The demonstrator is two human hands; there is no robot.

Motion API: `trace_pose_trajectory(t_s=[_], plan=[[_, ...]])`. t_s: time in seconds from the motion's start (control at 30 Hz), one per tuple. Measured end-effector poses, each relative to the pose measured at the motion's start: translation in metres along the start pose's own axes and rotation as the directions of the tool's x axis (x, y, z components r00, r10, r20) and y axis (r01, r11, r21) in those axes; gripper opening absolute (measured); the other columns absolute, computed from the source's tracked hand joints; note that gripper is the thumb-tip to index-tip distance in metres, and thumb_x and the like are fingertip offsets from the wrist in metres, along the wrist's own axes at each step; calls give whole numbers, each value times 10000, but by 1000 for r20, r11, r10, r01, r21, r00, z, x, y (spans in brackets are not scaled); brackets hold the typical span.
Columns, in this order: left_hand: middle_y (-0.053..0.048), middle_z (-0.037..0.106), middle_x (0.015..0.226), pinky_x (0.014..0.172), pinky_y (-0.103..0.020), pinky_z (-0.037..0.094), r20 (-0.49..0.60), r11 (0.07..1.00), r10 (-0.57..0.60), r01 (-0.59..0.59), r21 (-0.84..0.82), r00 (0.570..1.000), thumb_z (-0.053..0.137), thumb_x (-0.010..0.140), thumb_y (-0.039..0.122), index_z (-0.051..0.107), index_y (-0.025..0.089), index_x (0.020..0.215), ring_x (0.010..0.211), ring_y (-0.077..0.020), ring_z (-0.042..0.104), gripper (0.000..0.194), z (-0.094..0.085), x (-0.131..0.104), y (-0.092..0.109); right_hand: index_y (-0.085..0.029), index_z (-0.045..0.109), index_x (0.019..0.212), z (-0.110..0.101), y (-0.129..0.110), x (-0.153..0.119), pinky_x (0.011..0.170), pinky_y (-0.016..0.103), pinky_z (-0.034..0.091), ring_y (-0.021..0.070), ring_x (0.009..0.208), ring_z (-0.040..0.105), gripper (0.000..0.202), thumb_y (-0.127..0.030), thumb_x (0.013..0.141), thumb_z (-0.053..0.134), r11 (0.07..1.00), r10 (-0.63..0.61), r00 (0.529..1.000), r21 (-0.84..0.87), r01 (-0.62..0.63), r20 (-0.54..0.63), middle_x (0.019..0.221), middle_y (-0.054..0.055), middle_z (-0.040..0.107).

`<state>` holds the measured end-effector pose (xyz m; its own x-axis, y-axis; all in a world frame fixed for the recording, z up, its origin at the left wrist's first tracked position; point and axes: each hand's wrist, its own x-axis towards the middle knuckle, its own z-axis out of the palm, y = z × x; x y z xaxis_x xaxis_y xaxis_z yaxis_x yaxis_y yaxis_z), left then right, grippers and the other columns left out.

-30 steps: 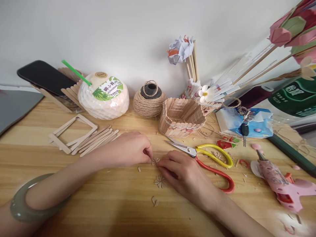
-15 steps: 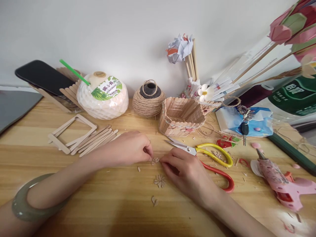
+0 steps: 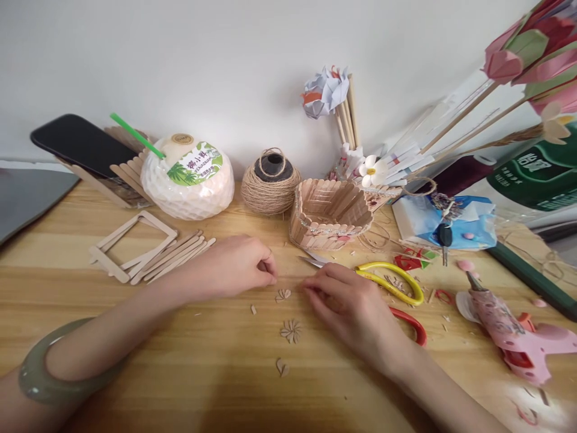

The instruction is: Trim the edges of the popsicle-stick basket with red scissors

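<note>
Between my hands lies a small fan of wooden petals (image 3: 283,294) on the wooden table (image 3: 216,373). My left hand (image 3: 246,264) rests to its upper left, fingers curled with the tips pressed together. To the right, my right hand (image 3: 347,300) has thumb and forefinger drawn together, just apart from the fan; whether either pinch holds a tiny piece is hidden. Below sit a fuller petal flower (image 3: 291,331) and a pair of petals (image 3: 282,367). Yellow-and-red-handled scissors (image 3: 396,282) lie partly beneath my right hand.
Craft sticks (image 3: 180,255) and a stick frame (image 3: 108,264) lie left. Behind stand a white coconut drink (image 3: 187,186), twine spool (image 3: 270,186) and stick basket (image 3: 331,231). A pink glue gun (image 3: 518,337), keys (image 3: 445,234) and scraps are right.
Both hands have drawn away from the small petal fan, the right one moving right and the left slightly left. More of the fan shows, and the right hand covers more of the scissors.
</note>
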<state>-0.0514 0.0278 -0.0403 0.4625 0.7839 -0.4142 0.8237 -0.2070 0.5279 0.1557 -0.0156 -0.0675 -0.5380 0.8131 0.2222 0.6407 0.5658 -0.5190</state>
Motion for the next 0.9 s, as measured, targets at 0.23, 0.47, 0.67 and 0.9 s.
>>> trace_pose_trajectory(t_s=[0.23,0.47,0.67,0.9], plan=[[4,704,796,590,-241,389,-138,997,12,-22,-73,990,497,758,347,682,210,802,691,-161,598,234,-13,-10,1,-202,415,675,-21,5,3,486,232,345,126,545,462,189,-101,821,350,998,64,982,41,-57,-176,624,-3,490],[-6,695,820,685,-263,431,-242,962,-24,-44,-269,970,524,760,335,657,192,801,771,-171,606,200,-19,-24,2,-218,330,600,-37,7,-3,489,246,313,119,504,390,307,-216,907,312,988,140,901,121,-98,-411,554,-32,378],[-29,695,836,682,-243,431,-222,969,26,-79,-234,975,550,738,243,664,162,822,768,-162,610,163,3,-20,4,-187,574,822,-44,9,-2,625,263,423,149,692,544,116,-212,883,479,985,-9,963,162,55,-268,769,27,590],[-11,704,820,691,-217,419,-206,957,205,-240,-163,957,549,733,163,697,180,813,761,-147,607,169,27,-7,-6,-179,646,895,-7,8,-1,675,260,465,159,757,594,167,-122,859,494,984,-132,988,132,121,77,857,56,632]])
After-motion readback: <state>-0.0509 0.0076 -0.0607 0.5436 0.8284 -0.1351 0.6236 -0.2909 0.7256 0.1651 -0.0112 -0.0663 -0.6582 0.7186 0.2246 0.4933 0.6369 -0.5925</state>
